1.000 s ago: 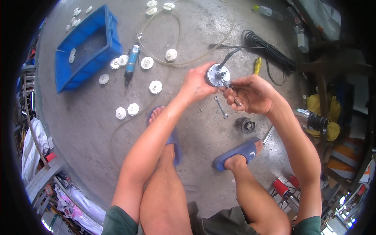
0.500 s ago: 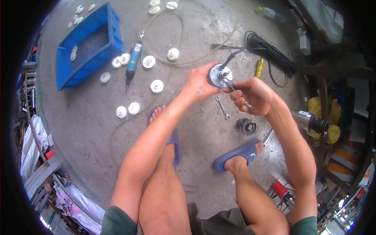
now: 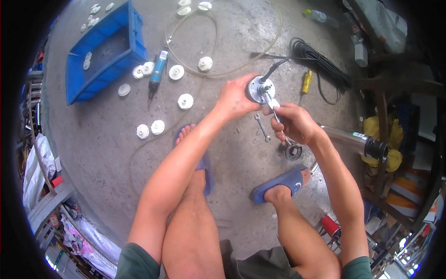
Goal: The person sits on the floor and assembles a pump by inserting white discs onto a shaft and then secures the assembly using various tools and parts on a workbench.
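Note:
My left hand (image 3: pixel 236 98) is wrapped round a round silver metal part (image 3: pixel 254 91), a flat disc face with a central stud. A black cable (image 3: pixel 274 69) runs out of its top. In my closed right hand (image 3: pixel 299 124) is a metal wrench (image 3: pixel 273 103), its head at the stud on the disc. How far the jaws grip the stud is too small to tell. Below the hands, a smaller wrench (image 3: pixel 262 128) lies on the floor. Partly behind my right fingers sits a dark round part with a hollow centre (image 3: pixel 293 152).
A blue plastic crate (image 3: pixel 100 88), a blue electric screwdriver (image 3: pixel 158 73) and several white round plastic parts (image 3: pixel 185 101) are to the left. Coiled black cable (image 3: pixel 320 60), a yellow-handled screwdriver (image 3: pixel 306 83) and a steel cylinder (image 3: pixel 344 138) lie right. Clear tubing (image 3: pixel 241 73) loops at the back.
My right hand has swung slightly down, bringing the wrench handle round to point more toward me and showing more of it. My left hand holds the metal part in the same place.

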Available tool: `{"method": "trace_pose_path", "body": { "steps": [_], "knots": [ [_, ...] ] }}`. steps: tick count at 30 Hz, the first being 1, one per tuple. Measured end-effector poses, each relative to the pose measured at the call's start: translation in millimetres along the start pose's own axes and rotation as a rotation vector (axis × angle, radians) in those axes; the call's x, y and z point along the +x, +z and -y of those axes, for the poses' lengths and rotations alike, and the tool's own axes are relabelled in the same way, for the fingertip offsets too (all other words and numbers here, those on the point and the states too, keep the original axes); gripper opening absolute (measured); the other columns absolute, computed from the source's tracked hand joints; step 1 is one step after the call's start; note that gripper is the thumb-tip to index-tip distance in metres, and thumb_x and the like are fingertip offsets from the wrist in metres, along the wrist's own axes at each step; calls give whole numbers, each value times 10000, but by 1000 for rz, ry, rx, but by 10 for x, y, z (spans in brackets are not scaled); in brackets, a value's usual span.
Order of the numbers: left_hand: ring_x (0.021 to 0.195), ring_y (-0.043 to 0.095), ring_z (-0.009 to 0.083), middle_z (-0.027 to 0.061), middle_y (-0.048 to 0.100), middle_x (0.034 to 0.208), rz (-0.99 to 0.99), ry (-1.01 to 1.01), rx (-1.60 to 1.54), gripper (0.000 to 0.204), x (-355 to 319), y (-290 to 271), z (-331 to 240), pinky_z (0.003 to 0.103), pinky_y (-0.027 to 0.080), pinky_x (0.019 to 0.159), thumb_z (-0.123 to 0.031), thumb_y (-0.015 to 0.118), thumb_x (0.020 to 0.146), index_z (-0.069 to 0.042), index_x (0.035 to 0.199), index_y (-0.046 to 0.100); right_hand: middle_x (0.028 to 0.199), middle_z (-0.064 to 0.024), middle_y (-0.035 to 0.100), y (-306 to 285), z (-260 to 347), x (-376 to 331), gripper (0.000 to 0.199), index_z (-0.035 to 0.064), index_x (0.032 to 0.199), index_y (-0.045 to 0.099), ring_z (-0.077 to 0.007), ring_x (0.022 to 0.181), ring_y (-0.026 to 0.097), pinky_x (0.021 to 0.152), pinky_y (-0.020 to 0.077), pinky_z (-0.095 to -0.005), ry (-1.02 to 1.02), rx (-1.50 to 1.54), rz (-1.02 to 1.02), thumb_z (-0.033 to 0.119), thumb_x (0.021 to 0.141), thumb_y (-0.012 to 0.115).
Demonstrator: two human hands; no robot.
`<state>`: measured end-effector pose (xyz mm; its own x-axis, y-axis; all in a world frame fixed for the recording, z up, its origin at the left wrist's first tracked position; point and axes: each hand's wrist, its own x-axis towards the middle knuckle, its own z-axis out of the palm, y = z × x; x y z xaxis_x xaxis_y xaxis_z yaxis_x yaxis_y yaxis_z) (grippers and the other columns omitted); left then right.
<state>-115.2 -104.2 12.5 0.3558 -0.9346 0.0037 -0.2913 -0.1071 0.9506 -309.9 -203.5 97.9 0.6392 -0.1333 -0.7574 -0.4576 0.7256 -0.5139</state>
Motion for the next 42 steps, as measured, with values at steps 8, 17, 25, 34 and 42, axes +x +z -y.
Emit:
{"method": "trace_pose_path", "body": {
  "steps": [8,17,25,34,42],
  "knots": [
    [1102,735,334,178,757,1167,15,-36,40,790,-6,-9,12,409,572,943,-306,904,626,-77,1344,669,750,-10,597,145,309,-44,274,50,1140,625,-160,627,611,566,468,-358,200,58,-55,252,1099,443],
    [1144,733,276,144,760,1230,65,-68,37,824,0,-70,30,363,549,1010,-246,903,621,-70,1385,652,826,-66,672,228,165,-144,415,-6,1120,625,-171,694,670,622,528,-318,-4,-590,-166,252,856,814],
    [1143,729,241,136,766,1220,77,-91,-28,824,11,-62,-14,350,542,1009,-221,898,597,-70,1373,665,843,-217,680,128,-447,174,248,25,946,579,-462,839,663,744,516,-530,-486,-1351,-851,166,775,691],
    [1288,569,386,205,602,1356,-10,220,247,815,-56,-96,-243,443,460,1103,-301,921,691,-26,1381,585,802,-194,651,-154,-672,449,185,56,884,541,-463,775,651,685,512,-541,-742,-1231,-839,124,767,667],
    [918,644,359,138,602,953,104,454,642,251,116,-40,-364,457,538,771,-258,734,951,-79,1109,655,813,-184,656,-159,-684,551,184,64,871,530,-447,771,656,674,522,-543,-839,-1213,-854,128,763,664]
  ]
}}
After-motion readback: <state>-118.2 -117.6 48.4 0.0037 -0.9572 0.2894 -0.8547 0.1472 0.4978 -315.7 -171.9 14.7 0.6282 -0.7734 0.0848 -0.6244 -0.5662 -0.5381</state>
